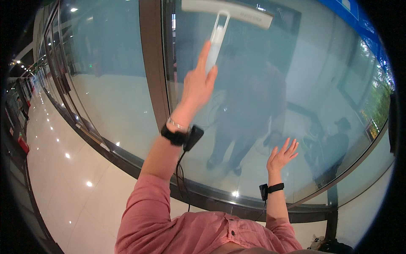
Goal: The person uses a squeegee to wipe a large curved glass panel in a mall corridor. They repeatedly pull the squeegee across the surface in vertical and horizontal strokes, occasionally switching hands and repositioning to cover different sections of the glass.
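My left hand (199, 84) grips the handle of a white window squeegee (219, 41), its index finger stretched along the handle. The squeegee's wide head is at the top of the view, tilted down to the right, against or close to a large glass pane (253, 85). Lower on the right, my right hand (280, 157) holds nothing, its fingers spread in front of the same pane. Whether it touches the glass I cannot tell. Black straps with small dark devices sit on both wrists, and a cable hangs from the left one.
A brown upright frame (152, 57) divides the glass on the left. Dark framing (219, 203) runs along the glass bottom. A glossy tiled floor (73, 190) stretches down a corridor, with a person (22, 108) far off. A dark bag-like item (333, 247) lies at lower right.
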### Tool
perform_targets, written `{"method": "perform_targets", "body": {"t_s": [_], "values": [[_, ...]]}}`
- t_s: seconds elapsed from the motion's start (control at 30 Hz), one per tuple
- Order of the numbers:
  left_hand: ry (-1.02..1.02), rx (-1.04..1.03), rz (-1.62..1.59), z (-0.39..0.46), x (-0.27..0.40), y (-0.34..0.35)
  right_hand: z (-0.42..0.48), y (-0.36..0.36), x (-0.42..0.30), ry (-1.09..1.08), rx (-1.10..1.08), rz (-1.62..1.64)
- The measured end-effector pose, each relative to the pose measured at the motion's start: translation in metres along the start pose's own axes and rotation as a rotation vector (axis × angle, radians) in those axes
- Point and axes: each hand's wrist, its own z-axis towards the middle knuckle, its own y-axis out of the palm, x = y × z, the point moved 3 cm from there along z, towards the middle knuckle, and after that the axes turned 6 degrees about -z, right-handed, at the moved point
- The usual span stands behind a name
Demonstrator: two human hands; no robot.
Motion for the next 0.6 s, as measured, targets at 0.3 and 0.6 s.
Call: {"method": "perform_targets", "body": {"t_s": [0.3, 0.6], "values": [[-0.253, -0.143, -0.176, -0.152, -0.06, 0.03, -0.003, -0.003, 0.005, -0.001, 0.006, 0.029], [-0.127, 0.066, -0.158, 0.033, 0.038, -0.026, -0.003, -0.001, 0.001, -0.008, 0.008, 0.045]]}}
